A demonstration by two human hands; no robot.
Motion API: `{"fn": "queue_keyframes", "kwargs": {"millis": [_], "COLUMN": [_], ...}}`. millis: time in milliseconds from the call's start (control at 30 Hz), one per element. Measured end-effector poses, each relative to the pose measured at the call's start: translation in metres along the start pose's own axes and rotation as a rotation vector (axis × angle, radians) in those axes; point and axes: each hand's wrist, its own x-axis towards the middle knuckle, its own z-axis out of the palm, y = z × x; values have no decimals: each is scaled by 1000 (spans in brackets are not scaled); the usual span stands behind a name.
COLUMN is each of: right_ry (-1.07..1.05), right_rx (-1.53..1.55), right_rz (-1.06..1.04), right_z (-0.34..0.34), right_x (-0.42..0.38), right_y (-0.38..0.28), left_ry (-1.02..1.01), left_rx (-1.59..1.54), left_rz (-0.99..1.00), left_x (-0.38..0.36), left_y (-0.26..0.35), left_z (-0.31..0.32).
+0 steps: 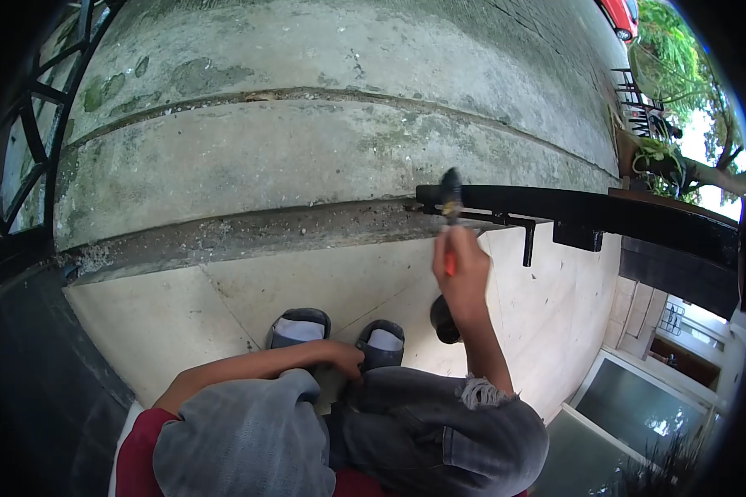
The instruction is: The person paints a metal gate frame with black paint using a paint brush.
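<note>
My right hand [462,263] is closed around the red handle of a paintbrush [451,195], whose dark bristles point away from me. The brush tip overlaps the near end of a black metal gate [539,201] in this view. Below my wrist, partly covered by it, is a small dark round container [445,321] on the tiles. My left hand [345,358] rests by my knees, close to my sandal [381,341], and its fingers are mostly hidden.
A gate bolt [529,242] hangs under the gate's edge. Pale floor tiles [166,311] end at a gritty groove [257,236] before the concrete ramp [249,157]. Another black gate [37,124] stands at left. A red car [620,18] and plants [667,157] are at far right.
</note>
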Motion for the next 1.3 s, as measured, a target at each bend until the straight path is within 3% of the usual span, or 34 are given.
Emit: {"fn": "queue_keyframes", "kwargs": {"millis": [67, 100, 200, 333, 467, 500, 667, 800, 867, 1000, 1067, 1167, 1200, 1267, 1300], "right_ry": [-255, -271, -152, -247, -170, -316, -208, -414, -245, -371, -305, -450, -449, -246, -278], "right_rx": [3, 63, 29, 42, 73, -87, -22, 11, 28, 37, 58, -70, -68, 4, 53], "right_rz": [-59, 12, 137, 23, 37, 6, 87, 45, 83, 56, 54, 59, 52, 97, 136], "right_z": [18, 10, 6, 17, 29, 36, 27, 40, 37, 40, 38, 49, 40, 26, 31], "right_x": [0, -1, -4, -5, 0, -1, 1, 6, 11, 7, 8, 9, 14, 17, 23], "right_y": [-2, -17, -5, -13, 7, 2, -3, -8, 1, -11, -2, 1, -6, -13, -1], "left_ry": [23, 42, 33, 32, 11, 11, 48, 25, -6, 13, -18, -5, 43, 24, -3], "left_rx": [-21, -53, -7, -66, -40, -20, -103, -82, -82, -67, -67, -71, -96, -93, -75], "left_rz": [-9, -16, -9, -4, -3, 1, -14, -41, -39, -49, -55, -55, -51, -42, -33], "left_x": [-3, -2, 3, -2, -4, -5, -8, -8, -9, -10, -7, -8, -10, -12, -11], "left_y": [2, 1, -2, 1, 5, 4, 4, 6, 9, 8, 7, 9, 8, 10, 10], "left_z": [-2, 1, 3, -1, 1, -3, 5, -2, -5, -4, -6, -2, -2, -7, -5]}}
